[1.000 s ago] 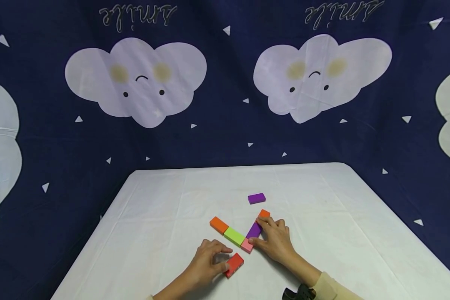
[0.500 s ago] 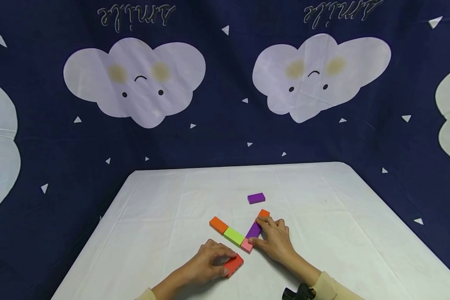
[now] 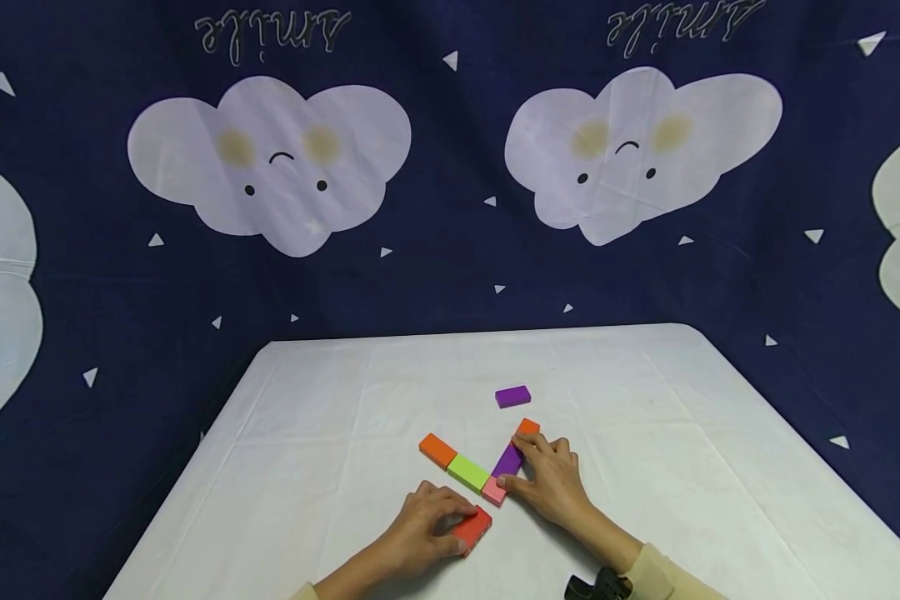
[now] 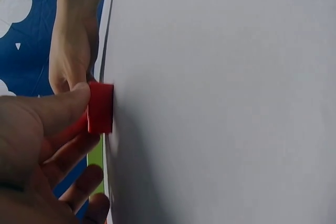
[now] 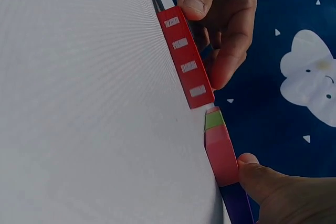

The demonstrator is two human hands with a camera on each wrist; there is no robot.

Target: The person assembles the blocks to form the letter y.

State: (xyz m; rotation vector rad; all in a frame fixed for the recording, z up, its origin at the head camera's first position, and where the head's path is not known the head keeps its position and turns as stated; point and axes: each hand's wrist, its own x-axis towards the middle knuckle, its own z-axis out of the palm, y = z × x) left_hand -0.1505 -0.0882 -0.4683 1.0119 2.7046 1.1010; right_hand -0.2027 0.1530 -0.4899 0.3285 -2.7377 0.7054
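My left hand [image 3: 427,529] holds a red block [image 3: 472,530] between thumb and fingers, low over or on the table in front of a pink block [image 3: 494,492]. In the right wrist view, the red block's side [image 5: 185,59] bears several white marks. My right hand [image 3: 553,481] has its fingers at the far end of a purple block [image 3: 506,462] and its thumb where purple meets pink. An orange block [image 3: 527,426] touches the purple one's far end. From the pink block, a lime green block [image 3: 468,472] and another orange block [image 3: 437,451] run back to the left.
A second purple block [image 3: 513,397] lies apart, farther back. White cloth covers the table [image 3: 307,450]. Behind it hangs a dark blue curtain [image 3: 450,283] with clouds. A black device [image 3: 598,585] sits at the right wrist.
My left fingers have come down onto the red block and grip it; it has shifted slightly to the right. The right hand and the joined blocks have stayed put.
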